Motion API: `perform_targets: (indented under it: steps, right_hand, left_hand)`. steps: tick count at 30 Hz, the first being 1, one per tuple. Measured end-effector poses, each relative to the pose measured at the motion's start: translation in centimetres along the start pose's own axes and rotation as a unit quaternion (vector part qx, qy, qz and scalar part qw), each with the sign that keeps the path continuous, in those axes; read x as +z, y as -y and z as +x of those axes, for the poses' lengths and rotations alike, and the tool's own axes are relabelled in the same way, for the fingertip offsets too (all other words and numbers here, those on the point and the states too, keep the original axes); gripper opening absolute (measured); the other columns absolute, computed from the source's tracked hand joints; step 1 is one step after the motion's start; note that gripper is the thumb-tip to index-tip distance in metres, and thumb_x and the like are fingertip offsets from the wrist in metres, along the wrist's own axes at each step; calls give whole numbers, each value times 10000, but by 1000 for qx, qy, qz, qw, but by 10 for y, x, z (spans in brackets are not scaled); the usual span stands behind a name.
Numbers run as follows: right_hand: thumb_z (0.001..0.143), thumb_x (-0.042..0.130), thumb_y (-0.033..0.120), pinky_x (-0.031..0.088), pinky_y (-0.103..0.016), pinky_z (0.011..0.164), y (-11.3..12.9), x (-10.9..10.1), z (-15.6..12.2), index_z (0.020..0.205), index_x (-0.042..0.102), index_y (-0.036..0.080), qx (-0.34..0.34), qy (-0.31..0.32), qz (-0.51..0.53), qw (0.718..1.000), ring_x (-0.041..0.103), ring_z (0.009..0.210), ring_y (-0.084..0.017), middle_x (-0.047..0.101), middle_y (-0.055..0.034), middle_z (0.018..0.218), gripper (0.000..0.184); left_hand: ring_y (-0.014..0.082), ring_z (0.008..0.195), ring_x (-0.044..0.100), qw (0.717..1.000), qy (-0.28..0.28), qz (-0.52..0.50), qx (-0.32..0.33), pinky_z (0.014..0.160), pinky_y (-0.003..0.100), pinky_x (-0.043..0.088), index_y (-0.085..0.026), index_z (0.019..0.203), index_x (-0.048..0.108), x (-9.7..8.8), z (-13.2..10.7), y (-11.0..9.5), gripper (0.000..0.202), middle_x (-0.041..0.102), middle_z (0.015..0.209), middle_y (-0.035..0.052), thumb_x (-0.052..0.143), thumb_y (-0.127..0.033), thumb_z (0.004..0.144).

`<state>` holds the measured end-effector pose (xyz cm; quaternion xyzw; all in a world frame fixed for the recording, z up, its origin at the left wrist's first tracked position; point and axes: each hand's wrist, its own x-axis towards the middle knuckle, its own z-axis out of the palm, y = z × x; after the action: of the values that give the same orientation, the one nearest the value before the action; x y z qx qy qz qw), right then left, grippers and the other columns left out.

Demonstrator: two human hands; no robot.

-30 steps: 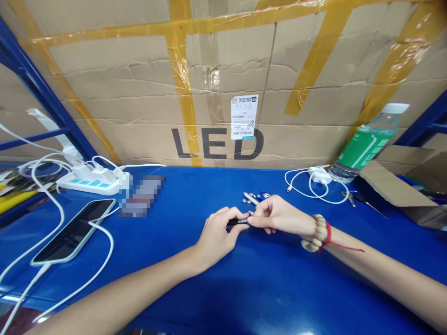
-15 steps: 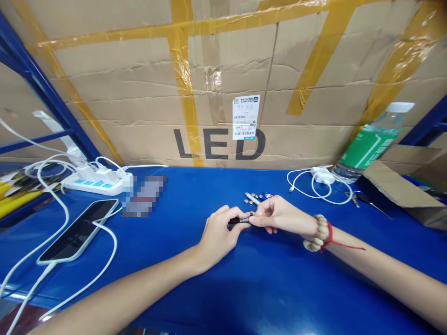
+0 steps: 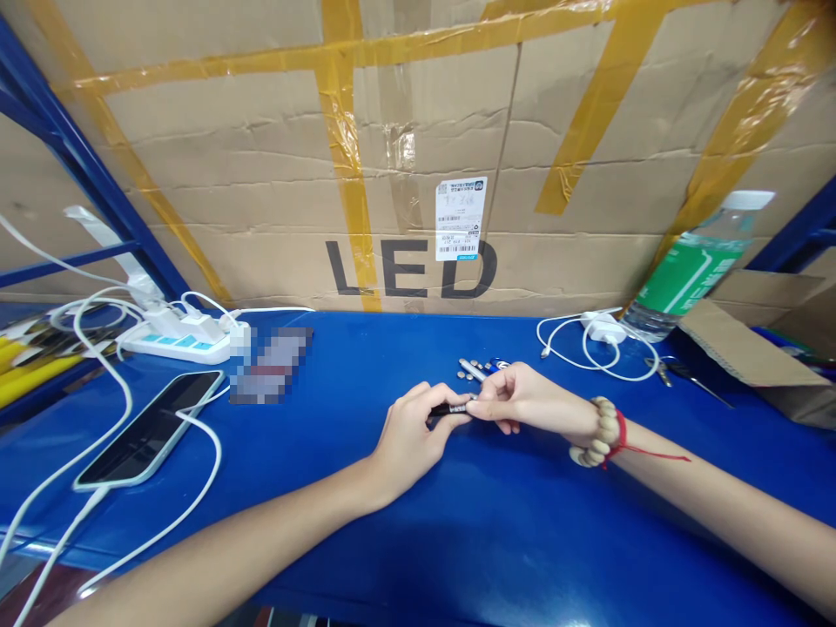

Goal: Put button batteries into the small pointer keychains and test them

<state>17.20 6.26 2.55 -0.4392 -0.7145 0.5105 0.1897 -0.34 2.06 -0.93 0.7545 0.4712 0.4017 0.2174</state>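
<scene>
A short black tube [image 3: 445, 409] with pale marking near its right end lies between the thumb and forefinger of my left hand [image 3: 406, 446], which is closed around it. At that right end the fingertips of my right hand [image 3: 522, 399] are pinched together and meet the tube. Whatever small piece they grip is hidden by the fingers. Just behind my hands lie a slim silver tube [image 3: 472, 370], several small silver discs like button cells [image 3: 461, 375] and a blue object [image 3: 500, 364], partly covered by my right hand.
On the left are a phone [image 3: 150, 431] with a white cable, a power strip [image 3: 179, 344] and a blurred-out item [image 3: 271, 366]. A large carton [image 3: 261, 192] stands behind. To the right are a coiled cable [image 3: 604, 329], scissors [image 3: 698, 381], a bottle [image 3: 692, 274] and an open box [image 3: 751, 344].
My hands stay together at the black tube, with only a tiny shift of the fingers. The view has moved very slightly.
</scene>
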Motion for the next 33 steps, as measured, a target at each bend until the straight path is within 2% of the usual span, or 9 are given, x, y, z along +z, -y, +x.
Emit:
perform_targets:
  steps: [7,14,19,21,23,26,29,33]
  right_hand:
    - [607,727,417,350,-182,409,3,0,-1,545,563,146,-8,-5,15,1000,433,396,-57,509,42,420,323]
    - [625,698,470,346,-175,414,6,1,-1,566,564,140,-33,-34,13,999,440,411,-54,514,35,441,361]
    - [716,590,532,357,-190,420,10,-2,-3,586,566,150,-61,-38,-37,997,448,411,-66,511,27,454,405]
    - [771,527,531,364,-203,430,11,-5,-4,624,584,154,-83,-68,-95,990,462,415,-76,536,15,482,409]
    - [795,513,502,372,-218,459,12,-11,-4,698,629,165,-104,-127,-200,966,505,457,-92,605,-6,578,369]
    - [802,542,413,358,-235,502,10,-22,-4,804,675,221,-113,-196,-389,893,571,575,-125,673,-11,779,233]
    - [816,537,340,331,-243,496,4,-34,-3,837,681,248,-75,-196,-503,838,604,664,-162,677,-9,860,172]
    - [805,554,335,326,-246,488,-7,-49,0,839,696,247,-23,-188,-559,807,630,736,-199,686,-30,886,170]
  left_hand:
    - [157,789,622,999,-7,-34,3,688,232,444,-213,849,638,1,2,0,68,693,841,-7,601,-184,799]
    - [160,909,620,998,10,-40,37,807,238,422,-236,926,653,-1,4,-6,162,693,983,2,522,-175,853]
    - [136,733,595,998,32,-61,4,709,220,421,-191,898,603,-2,3,-9,167,648,768,-7,436,-190,887]
    - [121,662,558,997,28,-71,-16,669,211,407,-179,865,572,-3,4,-9,170,600,696,-20,405,-200,895]
    - [110,619,521,996,21,-83,-37,638,205,388,-175,854,549,-3,4,-9,171,565,663,-31,388,-209,899]
    - [103,575,475,992,18,-108,-68,590,206,363,-171,865,531,-3,5,-8,180,538,644,-34,369,-239,904]
    - [104,567,448,988,18,-130,-83,575,211,350,-174,881,513,-2,5,-6,191,531,646,-32,349,-267,911]
    - [101,562,429,987,18,-136,-79,585,213,338,-179,847,493,-2,5,-6,192,471,603,-47,335,-265,916]
